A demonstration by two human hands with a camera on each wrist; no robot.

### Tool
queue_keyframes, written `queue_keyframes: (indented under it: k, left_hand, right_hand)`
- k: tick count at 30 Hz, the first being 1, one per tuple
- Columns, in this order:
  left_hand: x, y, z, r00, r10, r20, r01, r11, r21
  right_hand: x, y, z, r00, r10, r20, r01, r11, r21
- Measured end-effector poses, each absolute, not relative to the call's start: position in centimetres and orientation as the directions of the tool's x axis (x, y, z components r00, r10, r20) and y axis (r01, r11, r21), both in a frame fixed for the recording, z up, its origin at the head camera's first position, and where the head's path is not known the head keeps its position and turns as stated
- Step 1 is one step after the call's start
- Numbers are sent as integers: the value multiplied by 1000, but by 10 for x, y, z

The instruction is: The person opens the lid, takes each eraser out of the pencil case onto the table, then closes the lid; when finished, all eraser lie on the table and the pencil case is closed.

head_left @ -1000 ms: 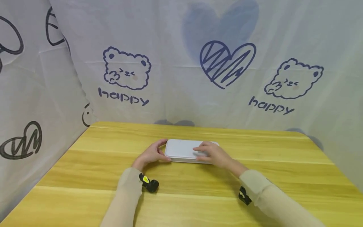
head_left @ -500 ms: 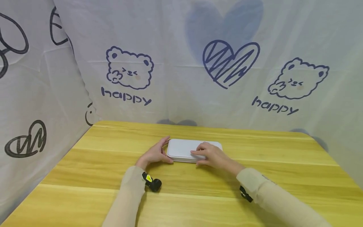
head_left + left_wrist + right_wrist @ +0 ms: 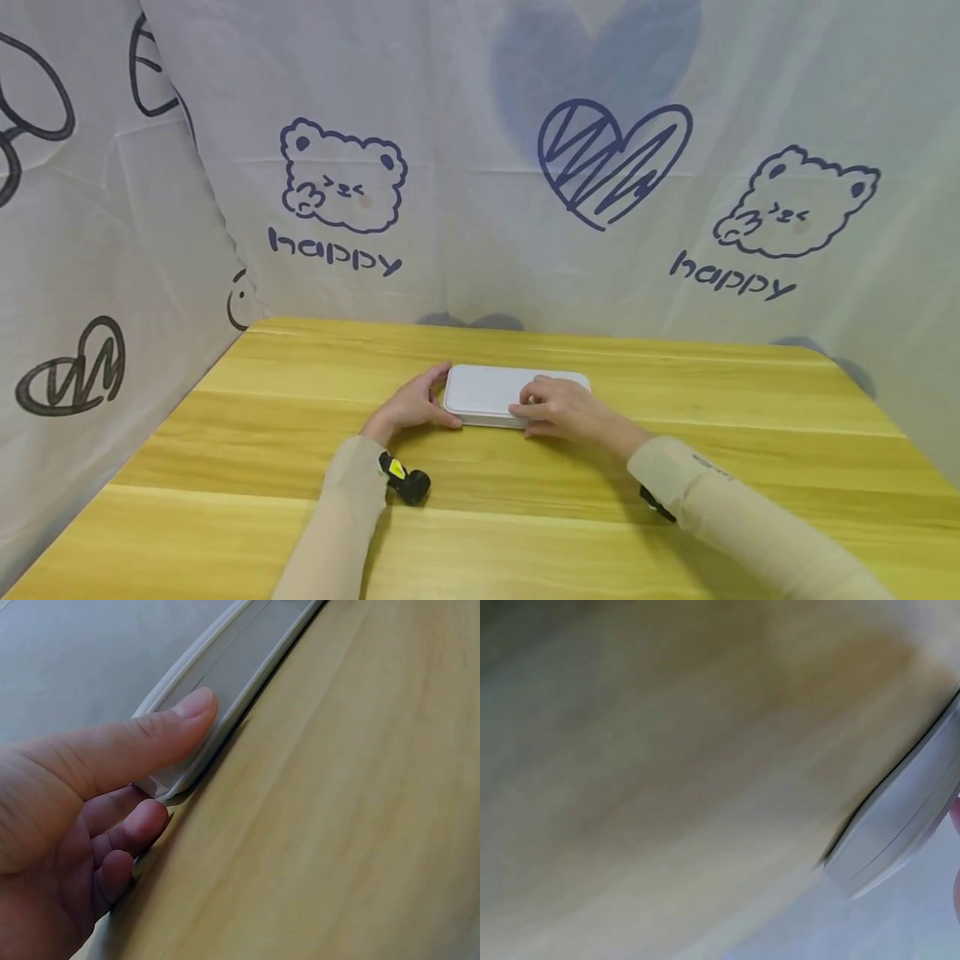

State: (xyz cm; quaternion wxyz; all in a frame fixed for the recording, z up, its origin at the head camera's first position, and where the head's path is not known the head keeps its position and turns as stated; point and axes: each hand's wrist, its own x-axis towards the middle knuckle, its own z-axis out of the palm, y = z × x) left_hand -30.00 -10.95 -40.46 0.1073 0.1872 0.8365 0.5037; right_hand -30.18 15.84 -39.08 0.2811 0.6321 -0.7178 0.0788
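A flat white case point(image 3: 483, 390) with rounded corners lies on the wooden table point(image 3: 315, 358). My left hand point(image 3: 411, 402) holds its left end, thumb along the front side and fingers round the end. In the left wrist view the thumb point(image 3: 150, 746) presses the case's side point(image 3: 240, 667), where a thin seam runs between raised edges. Over the right part of the case, my right hand point(image 3: 570, 408) has bent fingers at the front edge, with thumb and index finger close together. In the right wrist view the case point(image 3: 900, 825) shows its far end; only slivers of fingertips point(image 3: 958, 817) appear.
A white cloth point(image 3: 465, 250) printed with bears and hearts hangs behind the table, and another cloth point(image 3: 150, 242) hangs at the left. Black wrist cameras are strapped over both sleeves, the left camera point(image 3: 408, 483) close above the tabletop.
The right hand's index finger has dropped from the top of the case to its front edge, and its fingers have drawn closer together. The left hand keeps its hold. The head view has shifted slightly.
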Motion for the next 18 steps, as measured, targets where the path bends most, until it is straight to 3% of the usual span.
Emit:
queue_keyframes:
  k: [18]
  left_hand:
    - [-295,-109,-398,-912,410,27,236,469,851]
  right_hand:
    - [-305,152,-380,81,-918,388,-885,113,452]
